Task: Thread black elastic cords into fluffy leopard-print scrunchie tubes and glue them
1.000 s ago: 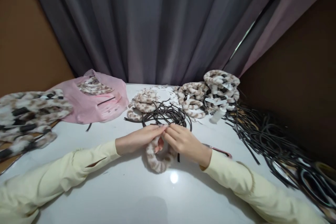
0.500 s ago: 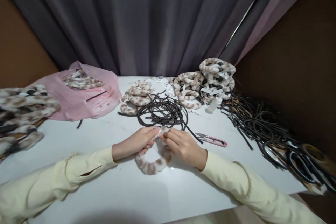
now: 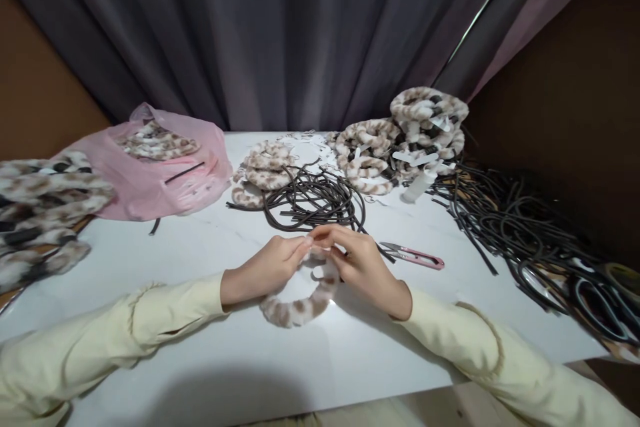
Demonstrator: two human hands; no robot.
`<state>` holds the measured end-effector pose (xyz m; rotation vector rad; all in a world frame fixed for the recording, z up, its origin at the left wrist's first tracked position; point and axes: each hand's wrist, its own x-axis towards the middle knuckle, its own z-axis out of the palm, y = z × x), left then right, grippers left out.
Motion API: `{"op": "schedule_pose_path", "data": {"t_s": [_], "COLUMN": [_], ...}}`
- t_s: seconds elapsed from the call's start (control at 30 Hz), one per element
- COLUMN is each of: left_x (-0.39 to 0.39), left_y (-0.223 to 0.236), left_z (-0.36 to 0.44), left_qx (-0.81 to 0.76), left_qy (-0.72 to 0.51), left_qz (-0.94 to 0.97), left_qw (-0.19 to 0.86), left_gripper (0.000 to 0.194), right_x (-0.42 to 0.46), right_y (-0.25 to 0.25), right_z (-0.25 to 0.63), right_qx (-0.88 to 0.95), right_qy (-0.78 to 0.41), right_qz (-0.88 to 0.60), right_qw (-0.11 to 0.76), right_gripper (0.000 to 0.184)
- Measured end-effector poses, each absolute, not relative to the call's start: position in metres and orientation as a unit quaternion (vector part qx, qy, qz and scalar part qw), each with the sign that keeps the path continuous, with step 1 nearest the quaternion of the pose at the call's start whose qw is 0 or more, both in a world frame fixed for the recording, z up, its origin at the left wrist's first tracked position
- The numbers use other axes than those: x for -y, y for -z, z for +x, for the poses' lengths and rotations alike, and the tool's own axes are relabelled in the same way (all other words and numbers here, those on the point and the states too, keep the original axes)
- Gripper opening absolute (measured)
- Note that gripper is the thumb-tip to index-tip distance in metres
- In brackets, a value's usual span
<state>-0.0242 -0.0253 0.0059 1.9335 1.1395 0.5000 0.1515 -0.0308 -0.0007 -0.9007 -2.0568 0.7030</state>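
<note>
A plush ring [image 3: 297, 310], white with brown spots, hangs low in front of me over the table. My left hand [image 3: 267, 268] is closed around its far left part, fingers mostly hidden behind the hand's back. With thumb and fingers pinched, my right hand [image 3: 359, 267] works at the far top of the same ring, its fingertips touching those of the left. Just what lies between the fingertips is too small to make out. A small white piece shows inside the ring below my right fingers. Thread snips [image 3: 414, 255] with pink handles lie right of my right hand.
Black cords [image 3: 320, 197] lie tangled beyond my hands, with more cords [image 3: 500, 220] at the right. Finished-looking plush rings [image 3: 430, 107] are stacked behind, near a small translucent bottle [image 3: 419, 187]. At left are a pink plastic bag [image 3: 200, 153] and a plush pile [image 3: 50, 203].
My right hand has turned and its fingers have lifted and arched over the ring's top. The left hand has rolled slightly, hiding its fingers. The whole view has shifted a little.
</note>
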Motion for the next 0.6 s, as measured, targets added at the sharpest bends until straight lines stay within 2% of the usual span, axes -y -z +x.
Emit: {"op": "schedule_pose_path", "data": {"t_s": [0.17, 0.47, 0.53, 0.6], "left_x": [0.025, 0.024, 0.022, 0.022], "left_y": [-0.004, -0.001, 0.001, 0.004], "left_z": [-0.028, -0.033, -0.034, -0.035], "left_qx": [-0.406, -0.371, -0.358, -0.337], "left_qy": [-0.182, -0.188, -0.192, -0.191], "left_qz": [0.798, 0.755, 0.778, 0.83], "left_qw": [0.407, 0.507, 0.479, 0.401], "left_gripper": [0.033, 0.036, 0.036, 0.034], "right_x": [0.026, 0.022, 0.021, 0.019], "right_y": [-0.003, -0.005, -0.003, -0.001], "right_z": [0.15, 0.15, 0.15, 0.15], "right_qx": [0.696, 0.607, 0.591, 0.579], "right_qy": [-0.437, -0.579, -0.601, -0.62], "right_qz": [-0.455, -0.442, -0.439, -0.436], "right_qw": [0.343, 0.318, 0.312, 0.301], "right_gripper": [0.013, 0.024, 0.026, 0.029]}}
